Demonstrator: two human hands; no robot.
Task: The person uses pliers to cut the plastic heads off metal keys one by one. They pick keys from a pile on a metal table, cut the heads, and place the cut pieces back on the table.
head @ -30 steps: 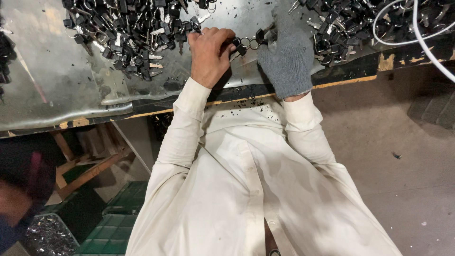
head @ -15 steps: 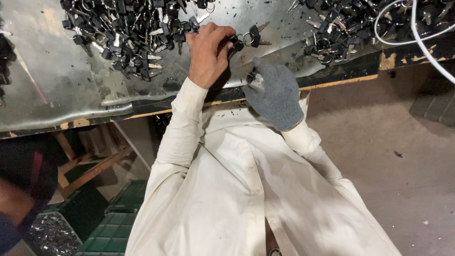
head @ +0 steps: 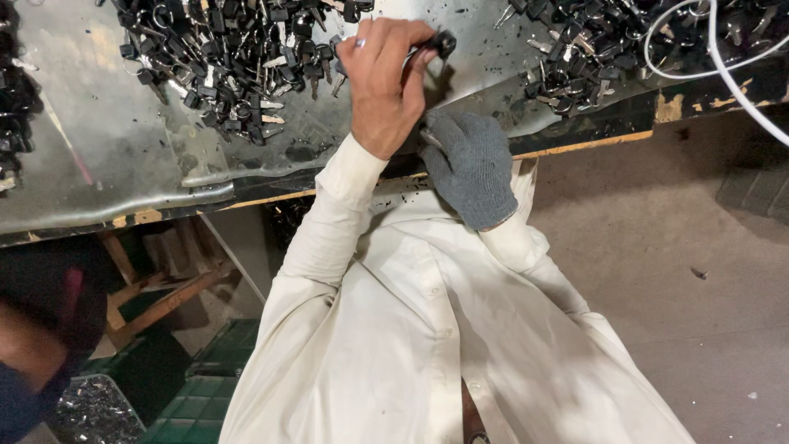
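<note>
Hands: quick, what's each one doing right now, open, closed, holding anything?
Left hand: bare, closed on a black-headed key.
Right hand: grey-gloved, at the table edge; fingers hidden, cannot tell.

Blurred and cropped at the lower left below the metal-topped table [head: 107,140]: another person's arm [head: 33,362]. Cut by the top edge: both piles of keys [head: 230,57]. Hidden behind the left hand [head: 385,82]: the gloved right hand's [head: 470,164] fingertips.

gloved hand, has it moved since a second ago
Yes. The gloved hand has pulled back off the metal table toward the body, now at the table's near edge.
</note>
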